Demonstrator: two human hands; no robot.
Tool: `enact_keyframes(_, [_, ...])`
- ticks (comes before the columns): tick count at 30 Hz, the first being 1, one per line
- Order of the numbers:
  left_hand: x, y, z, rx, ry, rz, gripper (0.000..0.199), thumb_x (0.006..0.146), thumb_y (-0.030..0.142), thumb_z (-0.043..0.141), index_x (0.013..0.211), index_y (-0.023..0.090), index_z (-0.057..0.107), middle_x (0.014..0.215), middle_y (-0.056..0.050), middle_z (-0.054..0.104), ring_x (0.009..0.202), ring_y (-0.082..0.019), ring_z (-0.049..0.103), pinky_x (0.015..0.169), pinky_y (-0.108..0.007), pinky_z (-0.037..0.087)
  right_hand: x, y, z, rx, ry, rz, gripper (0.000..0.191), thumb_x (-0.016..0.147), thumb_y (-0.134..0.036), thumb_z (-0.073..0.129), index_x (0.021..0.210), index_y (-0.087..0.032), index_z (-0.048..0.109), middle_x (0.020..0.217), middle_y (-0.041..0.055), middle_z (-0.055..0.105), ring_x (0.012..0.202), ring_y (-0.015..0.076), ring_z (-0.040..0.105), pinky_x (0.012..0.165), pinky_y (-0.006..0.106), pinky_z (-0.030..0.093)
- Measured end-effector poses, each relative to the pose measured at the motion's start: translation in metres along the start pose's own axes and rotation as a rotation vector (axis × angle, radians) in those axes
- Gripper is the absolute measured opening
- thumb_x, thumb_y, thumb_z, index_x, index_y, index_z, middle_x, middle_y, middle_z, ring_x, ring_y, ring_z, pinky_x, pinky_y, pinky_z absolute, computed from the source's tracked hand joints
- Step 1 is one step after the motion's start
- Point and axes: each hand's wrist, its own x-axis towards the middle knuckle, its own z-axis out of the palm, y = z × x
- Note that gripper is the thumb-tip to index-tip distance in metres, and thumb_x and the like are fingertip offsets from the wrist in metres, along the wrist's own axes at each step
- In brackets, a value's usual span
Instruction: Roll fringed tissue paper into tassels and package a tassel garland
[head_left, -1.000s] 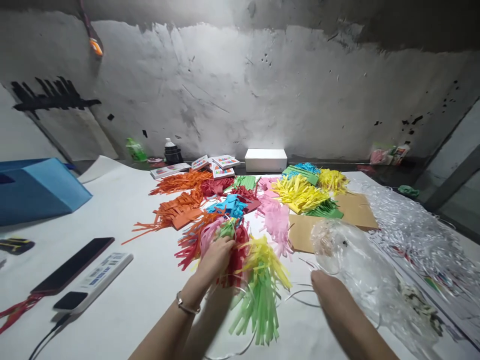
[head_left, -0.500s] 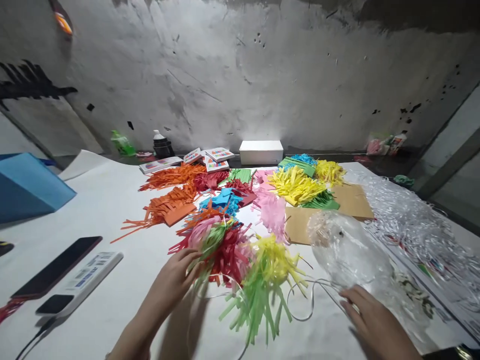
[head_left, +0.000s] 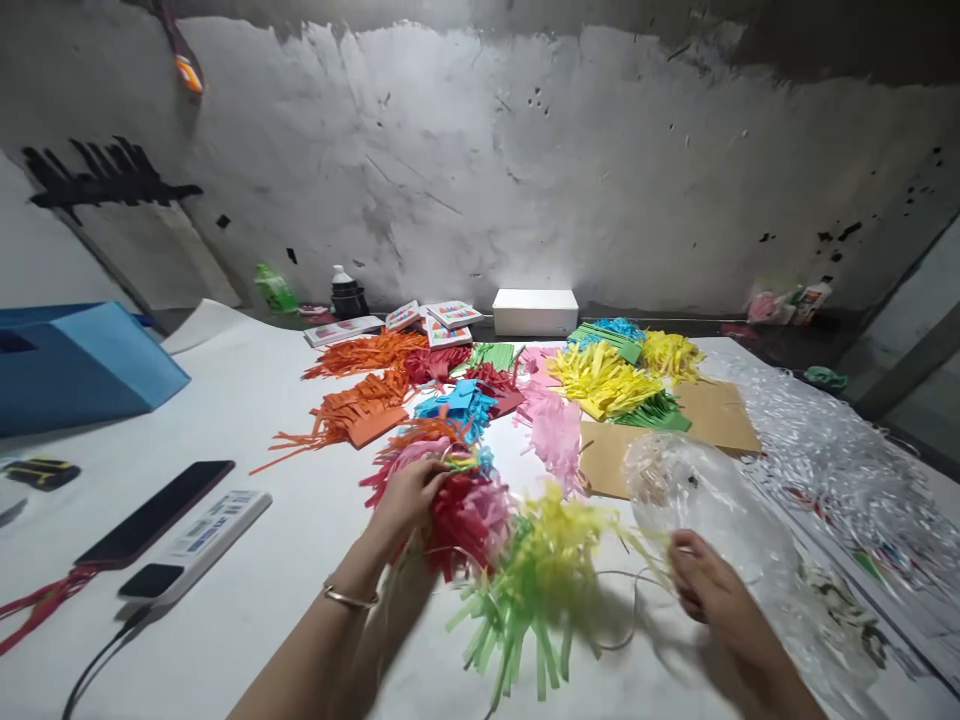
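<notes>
My left hand [head_left: 409,500] is closed at the top of a bunch of paper tassels. Dark red tassel strips [head_left: 457,515] spread below its fingers, with pink, yellow and blue bits beside the thumb. My right hand [head_left: 709,585] is a fist, with strands of a yellow paper tassel [head_left: 559,540] stretched into it. That tassel is blurred and lies against a light green tassel [head_left: 517,630]. A pale string [head_left: 622,640] curves across the table between my hands. The ends inside both hands are hidden by the fingers.
Orange fringed paper [head_left: 375,405], yellow fringed paper [head_left: 604,380] and small boxes [head_left: 454,315] lie farther back. A clear plastic bag [head_left: 720,490] and shiny silvery strips [head_left: 840,440] are at the right. Left are a phone [head_left: 157,515], a white power bank [head_left: 199,545] and a blue box [head_left: 97,365].
My left hand has moved up and closed at the tassel tops. My right hand has risen and curled into a fist, drawing yellow strands to the right. The view has shifted slightly.
</notes>
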Motion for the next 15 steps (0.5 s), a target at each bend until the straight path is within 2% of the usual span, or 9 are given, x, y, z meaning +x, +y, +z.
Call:
enact_keyframes(1, [-0.007,-0.006,-0.008,-0.021,0.005,-0.002,0.026,0.088,0.034,0.05,0.09,0.021,0.072,0.093,-0.007,0.076,0.086,-0.025,0.07,0.078,-0.034,0.054,-0.011,0.006,-0.015,0.086,0.045,0.016,0.047,0.092,-0.068,0.031,0.105,-0.025,0.045,0.058,-0.0098,0.031,0.045,0.0116,0.033,0.043,0.022,0.029])
enact_keyframes(3, [-0.024,-0.016,-0.024,-0.053,0.005,0.0,0.031,0.089,0.043,0.051,0.092,0.021,0.073,0.092,-0.006,0.075,0.084,-0.023,0.069,0.076,-0.032,0.054,-0.028,0.021,-0.038,0.409,0.188,0.091,0.055,0.081,-0.068,0.061,0.115,-0.027,0.049,0.062,-0.0086,0.041,0.048,0.0102,0.039,0.046,0.021,0.035])
enact_keyframes(4, [-0.033,-0.019,-0.031,-0.065,-0.002,0.007,0.034,0.09,0.046,0.051,0.093,0.021,0.073,0.091,-0.006,0.073,0.083,-0.022,0.069,0.075,-0.031,0.054,-0.034,0.029,-0.046,0.445,0.239,0.123,0.057,0.076,-0.064,0.07,0.115,-0.027,0.053,0.062,-0.0084,0.044,0.048,0.0094,0.04,0.046,0.02,0.036])
enact_keyframes(5, [-0.041,-0.021,-0.036,-0.075,-0.013,0.017,0.036,0.09,0.048,0.051,0.094,0.021,0.073,0.091,-0.006,0.072,0.083,-0.022,0.069,0.075,-0.03,0.054,-0.037,0.036,-0.051,0.418,0.246,0.146,0.056,0.071,-0.061,0.077,0.111,-0.027,0.06,0.061,-0.0073,0.048,0.048,0.0096,0.043,0.045,0.02,0.038])
enact_keyframes(7, [-0.056,-0.021,-0.043,-0.089,-0.043,0.048,0.035,0.089,0.05,0.054,0.099,0.023,0.074,0.094,-0.005,0.069,0.086,-0.021,0.068,0.078,-0.029,0.054,-0.039,0.046,-0.055,0.201,0.148,0.138,0.045,0.065,-0.059,0.081,0.092,-0.024,0.073,0.062,-0.0017,0.062,0.054,0.014,0.057,0.049,0.021,0.046])
enact_keyframes(9, [-0.067,-0.018,-0.047,-0.057,-0.09,0.104,0.034,0.086,0.049,0.062,0.107,0.026,0.074,0.103,-0.005,0.066,0.093,-0.022,0.068,0.083,-0.03,0.054,-0.035,0.047,-0.056,-0.025,0.023,0.08,0.036,0.063,-0.059,0.079,0.074,-0.024,0.078,0.074,0.0042,0.074,0.072,0.0226,0.069,0.064,0.026,0.056])
enact_keyframes(10, [-0.071,-0.015,-0.048,-0.021,-0.113,0.138,0.034,0.085,0.047,0.065,0.112,0.027,0.072,0.109,-0.006,0.064,0.095,-0.023,0.068,0.083,-0.031,0.054,-0.033,0.044,-0.058,-0.088,0.026,0.06,0.034,0.062,-0.059,0.077,0.07,-0.025,0.079,0.081,0.005,0.077,0.08,0.026,0.071,0.072,0.028,0.058])
enact_keyframes(11, [-0.074,-0.012,-0.05,0.024,-0.131,0.171,0.034,0.086,0.045,0.066,0.116,0.028,0.071,0.113,-0.006,0.061,0.093,-0.022,0.068,0.081,-0.031,0.054,-0.032,0.04,-0.061,-0.108,0.094,0.05,0.033,0.061,-0.059,0.076,0.069,-0.026,0.08,0.084,0.0048,0.078,0.084,0.0276,0.072,0.076,0.028,0.058])
enact_keyframes(15, [-0.083,0.005,-0.068,0.156,-0.099,0.291,0.023,0.096,0.032,0.054,0.112,0.028,0.071,0.111,-0.005,0.057,0.065,-0.012,0.064,0.062,-0.025,0.049,-0.026,0.011,-0.08,0.015,0.566,0.076,0.039,0.055,-0.057,0.077,0.079,-0.027,0.08,0.087,0.0045,0.079,0.085,0.0272,0.072,0.071,0.028,0.059])
